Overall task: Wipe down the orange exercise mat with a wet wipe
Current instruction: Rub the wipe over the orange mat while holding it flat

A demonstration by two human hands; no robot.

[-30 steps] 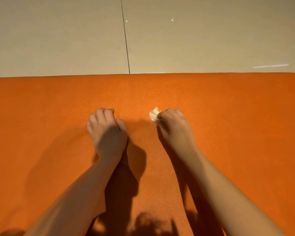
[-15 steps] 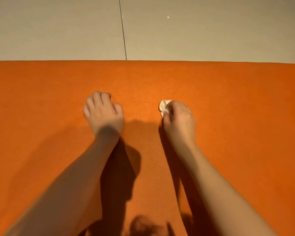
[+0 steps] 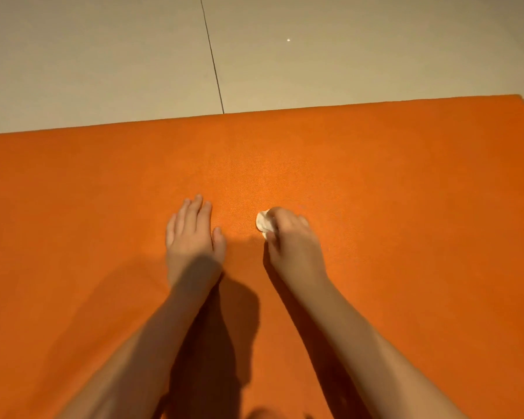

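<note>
Head view: left hand (image 3: 194,240) released, fingers straight, palm flat on orange exercise mat (image 3: 406,192). Right hand (image 3: 292,241) just beside it, fingers curled round wadded white wet wipe (image 3: 263,222), pressing it on mat mid-width; wipe pokes out at fingertips. Mat lies on beige tiled floor (image 3: 103,55), dark grout line (image 3: 214,65) meeting far edge.

Versus half second ago: left fingers were curled under, now stretched out. Right grip on wipe unchanged. Mat's far edge now slanted, right corner in view.
</note>
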